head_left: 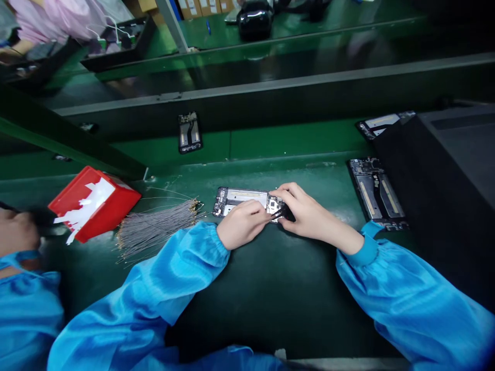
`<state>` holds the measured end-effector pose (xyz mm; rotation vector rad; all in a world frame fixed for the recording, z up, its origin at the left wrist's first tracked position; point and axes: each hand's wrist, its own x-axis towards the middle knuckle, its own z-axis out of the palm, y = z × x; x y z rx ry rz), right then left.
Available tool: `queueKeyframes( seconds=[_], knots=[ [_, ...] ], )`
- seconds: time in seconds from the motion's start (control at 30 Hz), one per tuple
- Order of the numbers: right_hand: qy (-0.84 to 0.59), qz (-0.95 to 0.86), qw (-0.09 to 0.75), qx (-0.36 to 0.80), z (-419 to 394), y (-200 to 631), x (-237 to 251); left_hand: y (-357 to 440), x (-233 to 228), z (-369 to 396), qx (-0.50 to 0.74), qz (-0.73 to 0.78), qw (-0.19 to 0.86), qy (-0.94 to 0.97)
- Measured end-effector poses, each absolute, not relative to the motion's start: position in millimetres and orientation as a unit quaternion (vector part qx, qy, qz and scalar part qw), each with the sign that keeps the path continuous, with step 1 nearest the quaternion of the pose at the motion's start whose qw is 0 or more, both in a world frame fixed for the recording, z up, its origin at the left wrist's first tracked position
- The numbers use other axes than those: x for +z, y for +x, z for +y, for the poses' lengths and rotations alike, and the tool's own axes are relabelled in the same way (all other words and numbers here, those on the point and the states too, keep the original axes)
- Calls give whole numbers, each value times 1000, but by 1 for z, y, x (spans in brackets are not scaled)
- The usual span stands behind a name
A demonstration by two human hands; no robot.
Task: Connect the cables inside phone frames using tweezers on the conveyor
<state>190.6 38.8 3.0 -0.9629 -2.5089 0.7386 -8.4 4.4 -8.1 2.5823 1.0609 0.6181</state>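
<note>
A smartphone (247, 196) with its back cover off lies lengthwise on the green bench, its circuit board and metal frame showing. My left hand (244, 222) reaches over its lower edge, fingers pinched together on what looks like a pair of black tweezers (277, 213) over the board. Around the phone's right end curls my right hand (306, 212), index finger at the upper edge and thumb near the lower. The tweezers' far part runs into the dark gap between that thumb and finger. Left of the phone lies a bundle of thin grey cables (160, 226).
A red bin (96, 203) with torn white paper stands beyond the cables. Other opened phones lie at the back (190, 133) and right (376, 193), beside a large black panel (436, 170). A neighbour's hand (17, 232) is at far left. A green post (69, 136) slants behind the bin.
</note>
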Motion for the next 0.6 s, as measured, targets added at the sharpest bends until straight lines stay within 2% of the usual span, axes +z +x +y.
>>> queueKeyframes(
  seconds=[0.6],
  knots=[
    [-359, -876, 101, 305, 43, 193, 12, -13, -8, -6, 180, 328, 157, 914]
  ],
)
